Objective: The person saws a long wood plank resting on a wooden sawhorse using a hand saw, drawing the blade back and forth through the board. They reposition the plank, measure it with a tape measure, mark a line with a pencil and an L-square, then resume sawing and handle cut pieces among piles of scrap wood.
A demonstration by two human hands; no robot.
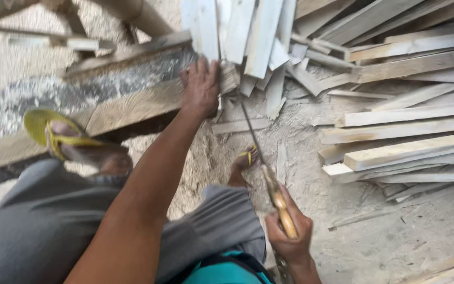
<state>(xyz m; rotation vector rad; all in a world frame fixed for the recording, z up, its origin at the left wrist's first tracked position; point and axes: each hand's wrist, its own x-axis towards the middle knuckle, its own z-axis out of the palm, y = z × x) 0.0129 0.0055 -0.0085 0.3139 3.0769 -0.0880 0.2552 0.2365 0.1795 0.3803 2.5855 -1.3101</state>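
Note:
My left hand (200,87) presses flat on the end of a thick wooden plank (132,105) that runs leftward across the view. My right hand (288,234) grips the yellow-brown wooden handle of a hand saw (261,155). The saw's thin dark blade points up toward the plank's end, just right of my left hand. My left foot in a yellow sandal (59,134) rests on the plank at the left. My right foot (244,160) stands on the sawdust-covered ground beside the blade.
A heap of pale cut wooden slats (258,37) lies just beyond the plank's end. Longer sawn boards (405,131) are stacked on the right. Sawdust and scraps cover the ground (384,231). A rough concrete surface lies at the far left.

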